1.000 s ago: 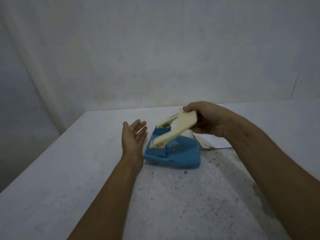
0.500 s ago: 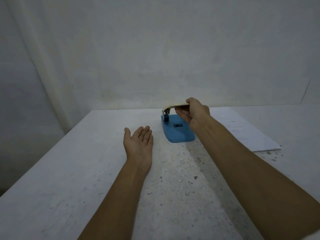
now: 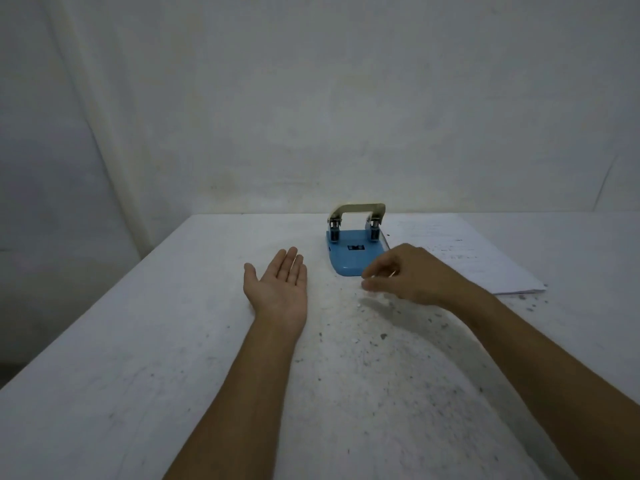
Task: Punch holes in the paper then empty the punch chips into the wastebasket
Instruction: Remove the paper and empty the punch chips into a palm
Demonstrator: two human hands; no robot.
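The hole punch (image 3: pixel 354 258), with a blue base and a cream handle, stands upright on the white table (image 3: pixel 131 368) near its far edge. A sheet of white paper (image 3: pixel 467 263) lies flat to the right of it. My left hand (image 3: pixel 281 287) rests palm up on the table, left of the punch, fingers apart and empty. My right hand (image 3: pixel 407 276) is blurred and hovers just in front of the punch's near right corner, fingers loosely curled downward, and I see nothing held in it. Small white chips (image 3: pixel 358 306) lie scattered on the table below it. No wastebasket is in view.
Dark specks and stains (image 3: pixel 382 336) mark the table surface in front of the punch and beside the paper. A plain pale wall (image 3: pixel 311 116) rises right behind the table's far edge. The table's left edge (image 3: pixel 104 299) drops off to a dim floor.
My right hand has let go of the punch handle and drawn back toward me. The punch, tilted up a second ago, now stands on the table. My left hand stays palm up.
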